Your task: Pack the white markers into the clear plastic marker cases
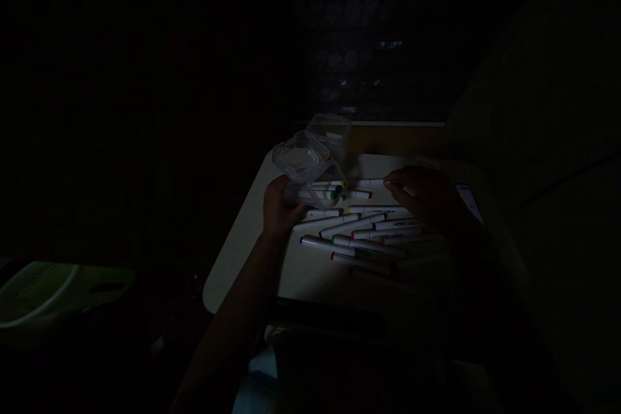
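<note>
The scene is very dark. My left hand (280,207) grips the lower edge of a clear plastic box (310,165) with its hinged lid open, tilted over a small pale table (242,252). A few markers lie inside the box. My right hand (424,197) reaches left over a spread of white-barrelled markers (361,229) with coloured caps, and its fingertips pinch the end of one marker (371,182) near the box.
Several markers lie scattered across the table between my hands. A pale-edged object (468,200) sits at the table's right side. A greenish object (43,291) lies at the lower left. A dark wall with a window rises behind the table.
</note>
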A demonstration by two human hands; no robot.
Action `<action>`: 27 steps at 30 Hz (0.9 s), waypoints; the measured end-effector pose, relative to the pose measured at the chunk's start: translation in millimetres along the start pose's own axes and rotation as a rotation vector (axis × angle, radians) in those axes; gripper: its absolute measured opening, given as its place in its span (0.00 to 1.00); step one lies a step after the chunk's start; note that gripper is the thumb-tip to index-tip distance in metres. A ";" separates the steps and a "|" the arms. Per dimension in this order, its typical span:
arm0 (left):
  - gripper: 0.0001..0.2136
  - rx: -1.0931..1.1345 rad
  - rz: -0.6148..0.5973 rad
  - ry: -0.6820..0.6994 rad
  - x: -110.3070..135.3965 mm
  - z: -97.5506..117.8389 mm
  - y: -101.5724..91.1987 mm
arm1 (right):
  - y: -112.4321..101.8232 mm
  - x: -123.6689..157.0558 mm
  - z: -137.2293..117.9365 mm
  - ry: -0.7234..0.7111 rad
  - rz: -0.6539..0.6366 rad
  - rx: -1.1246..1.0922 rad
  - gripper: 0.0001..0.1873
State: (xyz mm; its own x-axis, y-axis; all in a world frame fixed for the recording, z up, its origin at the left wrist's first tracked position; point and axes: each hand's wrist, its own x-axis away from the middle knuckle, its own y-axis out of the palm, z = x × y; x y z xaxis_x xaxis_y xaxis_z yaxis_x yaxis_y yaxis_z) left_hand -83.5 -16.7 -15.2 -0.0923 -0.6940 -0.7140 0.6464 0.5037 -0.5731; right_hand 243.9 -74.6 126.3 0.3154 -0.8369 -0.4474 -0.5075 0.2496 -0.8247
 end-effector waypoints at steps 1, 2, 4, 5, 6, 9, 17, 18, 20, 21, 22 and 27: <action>0.32 -0.004 0.005 -0.005 0.3 -0.4 0.4 | 1.7 -0.5 3.2 0.000 -0.013 0.004 0.10; 0.32 -0.007 0.009 -0.008 0.5 -0.6 0.8 | 4.4 -1.1 6.3 -0.001 -0.024 0.008 0.10; 0.33 -0.004 0.019 0.003 0.6 -0.7 1.2 | 12.9 -3.1 11.2 0.015 -0.050 0.025 0.11; 0.33 -0.002 0.024 0.011 0.5 -0.7 1.4 | 18.5 -4.3 12.9 0.034 -0.074 0.040 0.11; 0.33 -0.001 0.027 0.016 0.5 -0.7 1.4 | 24.5 -5.6 14.0 0.061 -0.106 0.060 0.11; 0.33 0.000 0.022 0.003 0.5 -0.8 1.1 | 43.4 -8.8 13.9 0.106 -0.240 0.127 0.13; 0.32 0.008 0.004 -0.001 -1.1 3.8 -1.9 | 74.5 -10.7 12.4 0.106 -0.375 0.286 0.15; 0.31 0.009 0.006 0.009 -1.4 4.2 -2.1 | 75.7 -10.6 11.9 0.110 -0.390 0.296 0.15; 0.31 0.015 0.005 0.029 -1.8 4.0 -2.3 | 76.3 -10.5 10.2 0.118 -0.406 0.303 0.15; 0.31 0.019 0.003 0.036 -1.7 3.4 -2.2 | 76.0 -10.5 9.4 0.121 -0.408 0.306 0.14; 0.31 0.022 0.009 0.039 -1.5 2.6 -1.9 | 75.4 -10.5 9.1 0.124 -0.408 0.304 0.14; 0.32 0.009 0.011 0.010 0.0 0.2 -0.5 | 69.0 -10.7 18.5 0.159 -0.423 0.249 0.13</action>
State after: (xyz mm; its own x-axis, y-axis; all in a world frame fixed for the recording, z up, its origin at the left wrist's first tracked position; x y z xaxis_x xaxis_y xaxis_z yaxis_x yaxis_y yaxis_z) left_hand -83.6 -17.1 -14.8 -0.0931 -0.6831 -0.7243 0.6545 0.5062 -0.5615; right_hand 220.3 -39.4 67.7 0.3165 -0.9485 -0.0146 -0.1496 -0.0347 -0.9881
